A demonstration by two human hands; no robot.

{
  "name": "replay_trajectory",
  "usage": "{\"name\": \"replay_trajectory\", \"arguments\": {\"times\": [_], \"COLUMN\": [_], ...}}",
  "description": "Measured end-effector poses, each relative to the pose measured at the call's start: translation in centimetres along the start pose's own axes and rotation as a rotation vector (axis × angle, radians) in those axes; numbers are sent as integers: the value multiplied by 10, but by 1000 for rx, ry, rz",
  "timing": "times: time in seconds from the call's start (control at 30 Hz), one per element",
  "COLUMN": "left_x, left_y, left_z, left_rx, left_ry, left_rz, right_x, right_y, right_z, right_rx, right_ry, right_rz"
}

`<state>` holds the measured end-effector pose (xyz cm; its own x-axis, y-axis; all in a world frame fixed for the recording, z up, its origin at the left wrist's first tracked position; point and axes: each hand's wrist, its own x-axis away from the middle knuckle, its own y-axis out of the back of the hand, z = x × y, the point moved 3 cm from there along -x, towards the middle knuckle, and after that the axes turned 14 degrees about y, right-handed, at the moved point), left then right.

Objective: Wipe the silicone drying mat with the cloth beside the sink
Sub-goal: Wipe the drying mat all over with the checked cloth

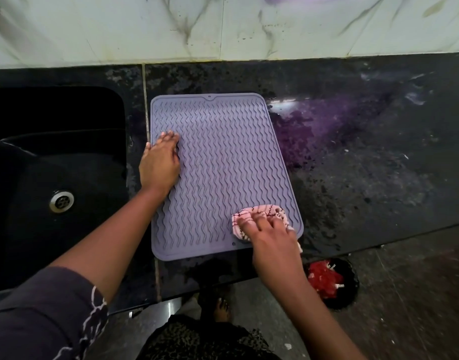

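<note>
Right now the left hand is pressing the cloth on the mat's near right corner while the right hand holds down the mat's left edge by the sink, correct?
Not quite: the hands are swapped. In the head view, the right hand presses the cloth on the mat's near right corner, while the left hand holds down the mat's left edge by the sink.

Left hand flat on purple mat; right hand over bunched cloth.
</note>
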<state>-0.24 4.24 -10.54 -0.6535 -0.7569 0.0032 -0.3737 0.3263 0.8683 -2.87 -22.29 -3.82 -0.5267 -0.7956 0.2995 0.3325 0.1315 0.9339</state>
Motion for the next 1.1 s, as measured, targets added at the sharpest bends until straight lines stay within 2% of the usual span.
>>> {"name": "replay_trajectory", "arguments": {"times": [0.17,0.23,0.3,0.4,0.53,0.63,0.73,0.9,0.97,1.1], "left_x": [1,2,2,2,2,2,2,1,2,1], "left_y": [0,0,0,0,1,1,0,1,0,0], "left_z": [-1,-2,-2,-3,-2,-1,-3,-2,-2,-1], "left_rx": [-9,-17,-20,-18,-21,-28,-34,-27,-27,-28], "left_ry": [11,8,3,2,7,8,9,5,0,-7], "left_rz": [2,1,0,-5,-3,0,0,-1,-5,-10], "right_x": [20,22,24,27,42,44,32,15,16,0], "right_y": [-9,-14,-16,-18,-8,1,-2,-11,-5,1], "right_z": [35,57,68,55,4,-14,15,74,66,5], "right_rx": [15,-12,-52,-55,39,84,48,-118,-143,-90], "right_ry": [53,149,187,102,-105,-211,-129,197,182,-28], "right_rz": [115,65,87,120,19,10,63,150,63,-224]}}
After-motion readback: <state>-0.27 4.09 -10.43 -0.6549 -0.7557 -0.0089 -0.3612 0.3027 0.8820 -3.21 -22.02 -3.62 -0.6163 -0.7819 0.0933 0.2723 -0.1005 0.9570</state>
